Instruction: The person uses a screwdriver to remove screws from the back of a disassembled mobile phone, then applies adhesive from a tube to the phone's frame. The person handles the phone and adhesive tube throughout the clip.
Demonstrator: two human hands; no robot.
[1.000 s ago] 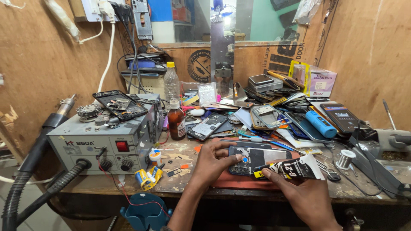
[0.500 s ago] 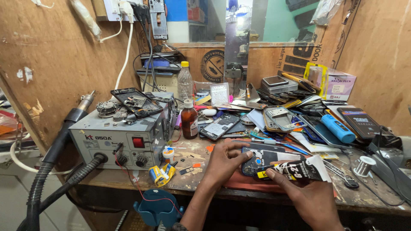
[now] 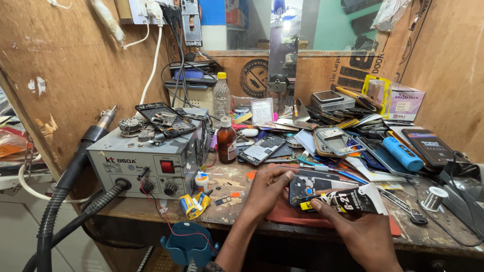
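An opened phone body (image 3: 308, 187) lies on a red mat (image 3: 292, 215) at the bench's front edge. My left hand (image 3: 266, 191) grips its left side, fingers curled over the edge. My right hand (image 3: 363, 232) holds a black squeeze tube of glue (image 3: 348, 200) with a yellow nozzle end pointed at the phone's lower edge. The tube's tip touches or nearly touches the phone; I cannot tell which.
A grey hot-air rework station (image 3: 146, 161) with hoses stands at the left, a broken phone frame (image 3: 164, 120) on top. A brown bottle (image 3: 226, 141), several phones and parts, a blue cylinder (image 3: 401, 153), a solder spool (image 3: 432, 198) and a yellow tape roll (image 3: 191, 205) crowd the bench.
The view has shifted slightly, moving the bench rightward in frame. Both hands stay on the phone and the glue tube, with the left hand closing a little more over the phone's edge.
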